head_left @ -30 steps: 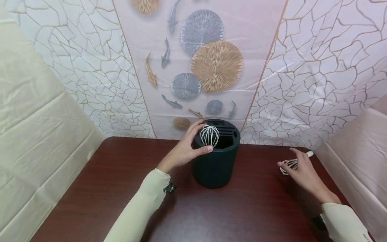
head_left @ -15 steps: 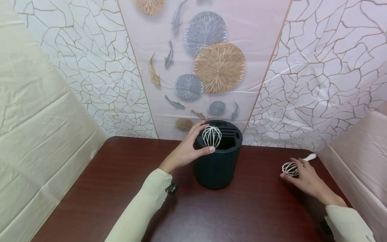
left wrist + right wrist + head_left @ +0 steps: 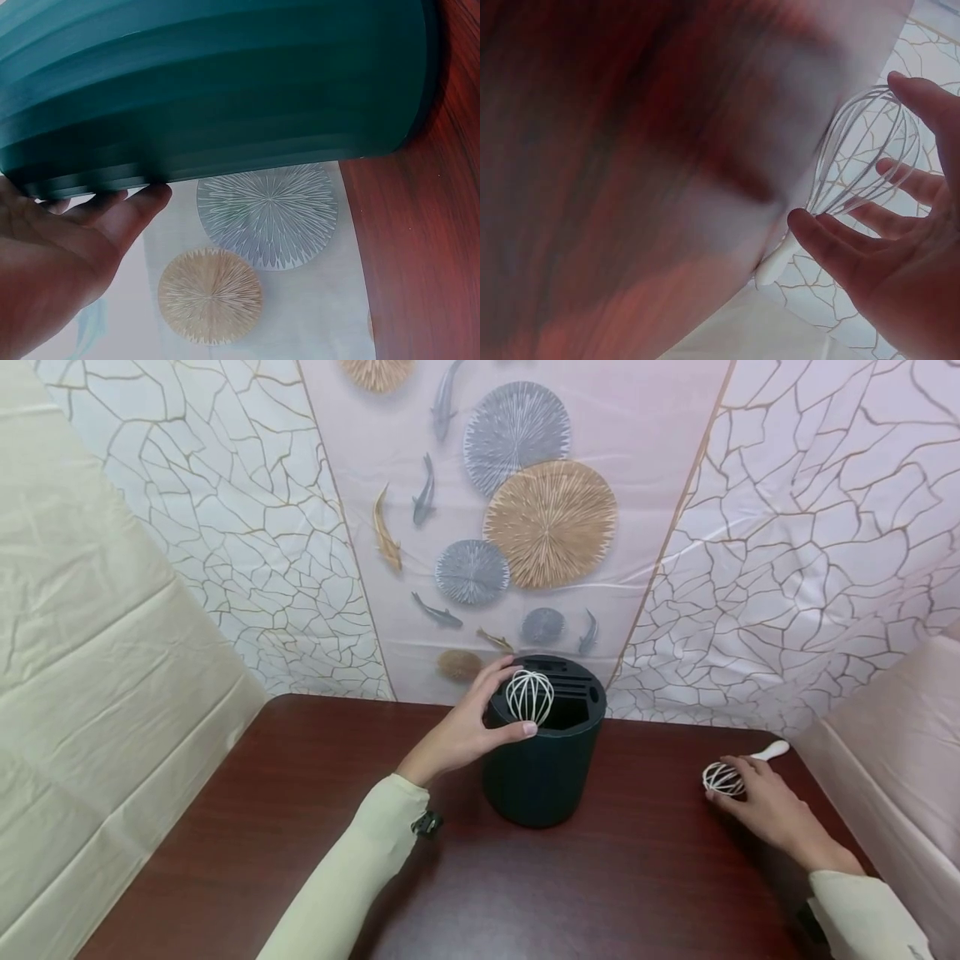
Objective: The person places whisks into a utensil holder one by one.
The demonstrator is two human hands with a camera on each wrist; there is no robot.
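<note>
A dark green utensil holder (image 3: 536, 785) stands upright at the back of the table. One white wire whisk (image 3: 530, 693) is in its front opening, wires up; its handle is hidden inside. My left hand (image 3: 461, 735) grips the holder's left side at the top, thumb along the front rim beside the wires. In the left wrist view its fingertips touch the holder's ribbed wall (image 3: 225, 90). Far right, a second whisk (image 3: 718, 779) lies on its side, white handle pointing back right. My right hand (image 3: 776, 810) spreads around it, thumb near the wires (image 3: 855, 150), fingers loose.
The dark red-brown table (image 3: 300, 827) has its back edge against a patterned cloth backdrop (image 3: 540, 527). Cream cloth panels (image 3: 90, 652) rise on the left and right. Narrow slots (image 3: 558, 678) mark the rear of the holder's top.
My right hand has come down and back toward me around the lying whisk, uncovering more of its wires and handle. My left hand stays on the holder. The view has shifted slightly.
</note>
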